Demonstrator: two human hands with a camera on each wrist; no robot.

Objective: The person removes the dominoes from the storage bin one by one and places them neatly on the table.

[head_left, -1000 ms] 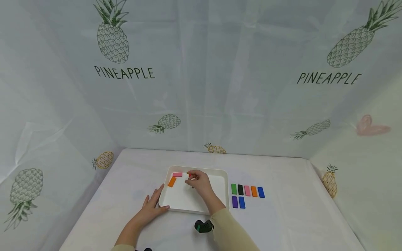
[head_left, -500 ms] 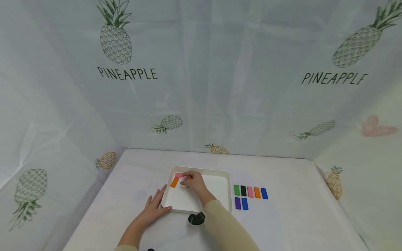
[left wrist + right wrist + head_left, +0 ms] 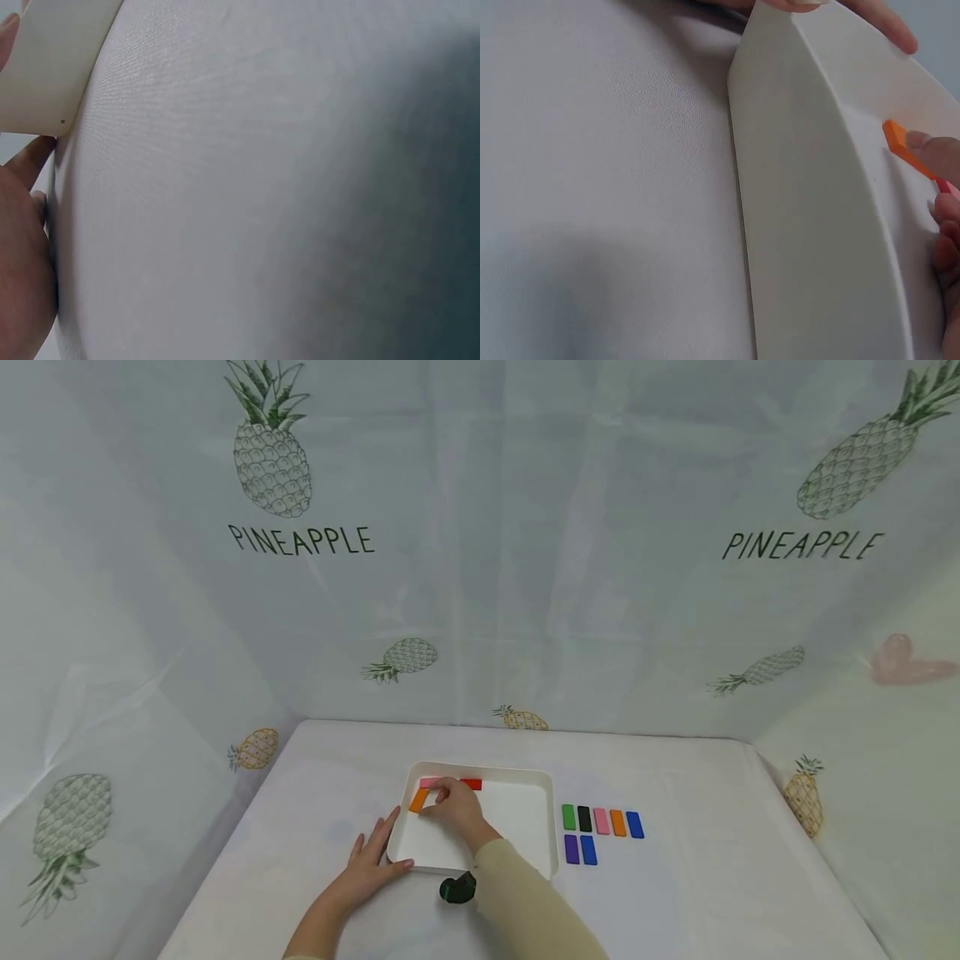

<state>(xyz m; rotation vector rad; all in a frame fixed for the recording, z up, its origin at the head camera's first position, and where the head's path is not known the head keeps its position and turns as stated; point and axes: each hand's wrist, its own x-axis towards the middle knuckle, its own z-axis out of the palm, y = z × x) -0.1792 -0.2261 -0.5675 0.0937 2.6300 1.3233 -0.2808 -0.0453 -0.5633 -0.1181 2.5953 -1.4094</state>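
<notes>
Red block (image 3: 472, 784) released against the far inner wall of the white tray (image 3: 513, 827): held in the fingers of the right hand (image 3: 456, 812) a second ago, it now lies by itself, lengthwise along that wall, to the right of the inner pink block (image 3: 430, 783). The hand covers the stretch between these two, so whether they touch cannot be told. The right hand has shifted left to the inner orange block (image 3: 417, 802), which slants below the pink one at the tray's left end; in the right wrist view the thumb touches the orange block and other fingers curl nearby, but whether the block is pinched cannot be told. The change suggests that the red block's placing is done, for now at least, and that attention has passed to the orange block's position. The left hand (image 3: 367, 870), fingers extended and spread, stays at the tray's near left corner and appears to steady it. Right of the tray, outside it, the same seven blocks stand by: green (image 3: 568, 817), black (image 3: 584, 818), pink (image 3: 602, 821), orange (image 3: 618, 823) and blue (image 3: 635, 825) in the far row, purple (image 3: 572, 849) and a second blue (image 3: 588, 850) in the near row.
</notes>
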